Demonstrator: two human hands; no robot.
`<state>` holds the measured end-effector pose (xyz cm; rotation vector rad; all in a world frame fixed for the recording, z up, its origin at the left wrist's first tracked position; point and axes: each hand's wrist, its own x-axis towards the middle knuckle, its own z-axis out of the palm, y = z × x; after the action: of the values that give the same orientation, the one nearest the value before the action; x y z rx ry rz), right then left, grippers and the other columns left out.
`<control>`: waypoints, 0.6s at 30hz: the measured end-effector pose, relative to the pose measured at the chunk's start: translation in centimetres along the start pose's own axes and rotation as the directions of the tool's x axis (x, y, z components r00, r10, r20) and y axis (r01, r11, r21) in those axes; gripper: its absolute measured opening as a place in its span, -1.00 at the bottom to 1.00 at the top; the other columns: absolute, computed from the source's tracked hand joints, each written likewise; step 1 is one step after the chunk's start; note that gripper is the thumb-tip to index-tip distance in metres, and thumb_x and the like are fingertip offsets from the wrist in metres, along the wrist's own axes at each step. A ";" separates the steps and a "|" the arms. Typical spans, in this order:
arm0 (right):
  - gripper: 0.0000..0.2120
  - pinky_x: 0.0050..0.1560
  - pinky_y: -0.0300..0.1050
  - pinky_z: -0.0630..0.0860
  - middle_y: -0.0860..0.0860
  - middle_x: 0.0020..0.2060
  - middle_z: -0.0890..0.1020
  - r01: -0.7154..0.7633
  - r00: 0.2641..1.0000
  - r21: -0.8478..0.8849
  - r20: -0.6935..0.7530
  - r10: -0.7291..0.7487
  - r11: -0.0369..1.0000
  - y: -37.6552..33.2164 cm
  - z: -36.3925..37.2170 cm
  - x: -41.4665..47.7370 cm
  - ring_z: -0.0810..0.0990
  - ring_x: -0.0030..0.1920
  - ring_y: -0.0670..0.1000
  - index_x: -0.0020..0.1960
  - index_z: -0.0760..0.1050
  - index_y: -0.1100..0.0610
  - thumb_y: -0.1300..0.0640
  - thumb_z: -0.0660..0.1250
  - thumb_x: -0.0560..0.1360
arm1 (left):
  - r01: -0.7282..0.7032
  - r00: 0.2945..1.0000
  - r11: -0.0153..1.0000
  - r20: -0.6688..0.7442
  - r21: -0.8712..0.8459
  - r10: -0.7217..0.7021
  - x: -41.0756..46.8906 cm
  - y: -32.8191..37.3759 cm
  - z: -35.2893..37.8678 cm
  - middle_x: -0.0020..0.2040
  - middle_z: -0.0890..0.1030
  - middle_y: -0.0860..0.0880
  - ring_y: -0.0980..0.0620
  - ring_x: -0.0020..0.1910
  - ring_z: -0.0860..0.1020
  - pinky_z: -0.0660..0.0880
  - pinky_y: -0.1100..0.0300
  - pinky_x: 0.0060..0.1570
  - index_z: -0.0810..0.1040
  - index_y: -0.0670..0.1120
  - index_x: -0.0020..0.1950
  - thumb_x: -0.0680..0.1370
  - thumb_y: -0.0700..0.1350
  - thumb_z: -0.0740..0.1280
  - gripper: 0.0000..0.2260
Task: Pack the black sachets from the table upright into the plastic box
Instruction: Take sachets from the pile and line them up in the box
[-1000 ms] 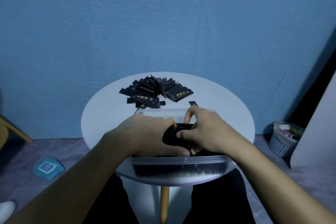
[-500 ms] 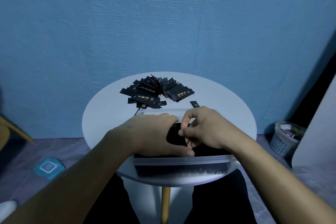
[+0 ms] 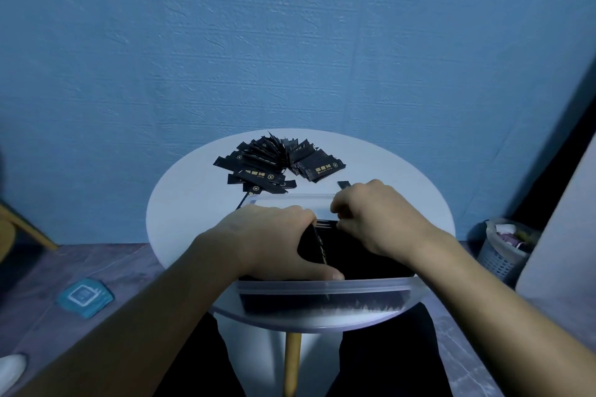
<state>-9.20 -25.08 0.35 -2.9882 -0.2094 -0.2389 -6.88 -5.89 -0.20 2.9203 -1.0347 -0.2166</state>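
Note:
A clear plastic box [image 3: 322, 285] stands at the near edge of the round white table [image 3: 180, 213], filled with upright black sachets [image 3: 354, 255]. My left hand [image 3: 267, 242] reaches into the box's left half and grips a stack of the packed sachets, thumb along the near rim. Over the box's far right part my right hand [image 3: 377, 219] curls, fingertips pinched on the tops of the sachets. A loose pile of black sachets [image 3: 274, 164] lies at the back of the table, and one stray sachet [image 3: 343, 184] lies just beyond my right hand.
The blue wall stands close behind the table. A grey basket [image 3: 503, 248] sits on the floor at the right, a teal square object [image 3: 85, 295] on the floor at the left, and a wooden chair leg [image 3: 22, 226] at the far left.
My right hand has shifted back and to the right along the sachet tops, toward the box's far side. My left hand stays on the stack.

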 end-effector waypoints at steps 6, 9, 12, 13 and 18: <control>-0.78 -0.05 -0.02 0.53 0.07 0.03 0.65 0.059 0.998 -0.135 0.024 -0.056 0.989 -0.1 0.8 0.7 0.61 0.03 0.18 0.16 0.58 -0.03 0.06 0.33 0.52 | 0.007 1.000 1.000 -0.007 -0.014 -0.007 -0.4 0.4 -0.4 -0.06 0.55 0.17 0.07 -0.06 0.55 0.48 0.05 -0.05 0.40 0.16 0.01 0.29 0.62 0.22 -0.39; -0.84 -0.20 -0.05 0.41 0.10 -0.01 0.63 0.085 0.996 -0.265 0.027 -0.081 0.960 -0.5 0.7 0.6 0.61 -0.01 0.21 0.08 0.59 0.03 0.09 0.30 0.54 | 0.012 1.000 1.000 -0.015 -0.016 -0.012 -0.6 0.5 -0.4 -0.06 0.56 0.17 0.08 -0.07 0.55 0.49 0.06 -0.04 0.41 0.15 0.00 0.29 0.61 0.23 -0.40; -0.85 -0.24 -0.07 0.33 0.09 -0.03 0.62 0.102 0.995 -0.348 0.029 -0.098 0.932 -0.9 0.5 0.3 0.62 -0.04 0.21 0.04 0.61 0.03 0.07 0.28 0.55 | 0.011 1.000 1.000 -0.011 -0.001 -0.011 -0.7 0.5 -0.5 -0.05 0.56 0.17 0.06 -0.04 0.56 0.51 0.02 0.04 0.42 0.15 0.02 0.28 0.62 0.22 -0.39; -0.85 -0.24 -0.08 0.32 0.08 -0.04 0.62 0.098 0.995 -0.359 0.027 -0.095 0.928 -1.0 0.4 0.3 0.61 -0.05 0.20 0.04 0.61 0.03 0.05 0.29 0.55 | 0.013 1.000 1.000 -0.010 0.003 -0.013 -0.6 0.5 -0.4 -0.05 0.57 0.17 0.06 -0.03 0.56 0.51 0.02 0.05 0.42 0.16 0.03 0.28 0.62 0.22 -0.38; -0.87 -0.24 -0.08 0.32 0.08 -0.09 0.62 0.107 0.994 -0.404 0.016 -0.110 0.909 -1.4 0.0 0.3 0.61 -0.07 0.19 0.01 0.58 0.05 0.04 0.29 0.55 | -0.034 0.999 0.999 -0.013 -0.033 0.034 -0.3 0.3 -0.2 0.08 0.55 0.16 0.07 -0.03 0.48 0.29 0.34 -0.22 0.41 0.13 0.20 0.39 0.53 0.31 -0.40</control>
<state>-9.07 -23.69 0.54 -3.3899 -0.3683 -0.3427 -7.26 -5.91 0.02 2.8682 -1.0677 -0.2120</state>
